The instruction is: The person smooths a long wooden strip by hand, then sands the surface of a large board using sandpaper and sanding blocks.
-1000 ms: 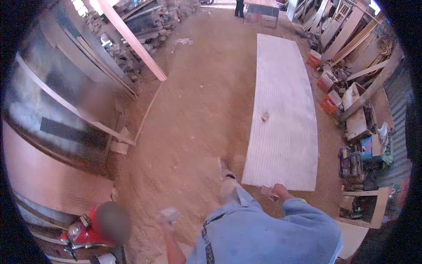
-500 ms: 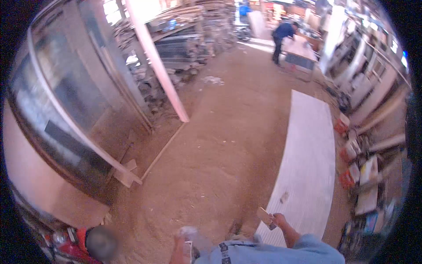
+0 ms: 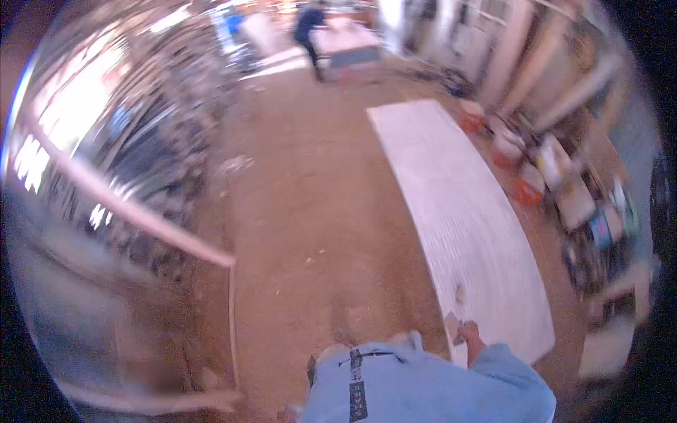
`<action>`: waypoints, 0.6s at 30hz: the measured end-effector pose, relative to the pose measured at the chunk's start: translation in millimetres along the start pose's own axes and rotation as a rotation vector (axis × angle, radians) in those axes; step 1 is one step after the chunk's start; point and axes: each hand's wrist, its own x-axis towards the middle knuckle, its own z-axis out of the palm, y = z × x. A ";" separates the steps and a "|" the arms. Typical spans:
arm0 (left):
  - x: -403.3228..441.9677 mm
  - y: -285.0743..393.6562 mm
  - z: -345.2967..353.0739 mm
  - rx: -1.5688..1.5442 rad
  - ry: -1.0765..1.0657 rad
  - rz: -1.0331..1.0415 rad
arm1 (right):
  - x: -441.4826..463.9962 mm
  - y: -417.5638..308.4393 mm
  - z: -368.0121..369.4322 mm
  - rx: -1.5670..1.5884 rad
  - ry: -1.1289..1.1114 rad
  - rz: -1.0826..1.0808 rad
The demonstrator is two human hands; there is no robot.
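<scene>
My right hand (image 3: 472, 334) is closed around a flat, tan, scraper-like piece (image 3: 452, 326), its exact kind blurred. The hand is over the near left edge of a long white panel (image 3: 465, 204) with fine lines running along it. A small brownish lump (image 3: 460, 293) lies on the panel just beyond the hand. Only a smeared bit of my left hand (image 3: 288, 414) shows at the bottom edge, beside my light blue top; its fingers and anything in them are hidden.
Brown floor (image 3: 317, 211) stretches ahead. A pinkish post (image 3: 141, 215) and stacked timber (image 3: 169, 148) stand left. Orange-and-white buckets (image 3: 527, 189) and boxes line the right side. A person in dark clothes (image 3: 307, 35) bends at a table (image 3: 352, 56) at the back.
My view has turned to the right, so the panel, post and far person appear farther left. My right hand still holds the flat piece; my left hand has dropped mostly out of view.
</scene>
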 end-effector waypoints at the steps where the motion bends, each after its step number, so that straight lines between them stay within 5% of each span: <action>1: 34.1 43.9 -0.5 0.064 -0.078 0.064 | 11.6 2.9 29.4 -0.038 0.082 -0.032; 4: 133.6 198.4 25.8 0.212 -0.298 0.277 | 3.4 1.8 98.6 -0.120 0.232 -0.040; 11: 250.8 564.6 231.6 0.059 -0.436 0.693 | -82.0 -58.0 130.0 0.295 -0.101 0.497; 12: 250.0 599.1 267.0 -0.082 -0.721 0.667 | -73.4 -67.8 125.2 0.312 -0.132 0.534; 18: 107.1 623.7 483.9 0.333 -0.854 0.778 | 85.0 -61.0 50.6 0.322 -0.084 0.480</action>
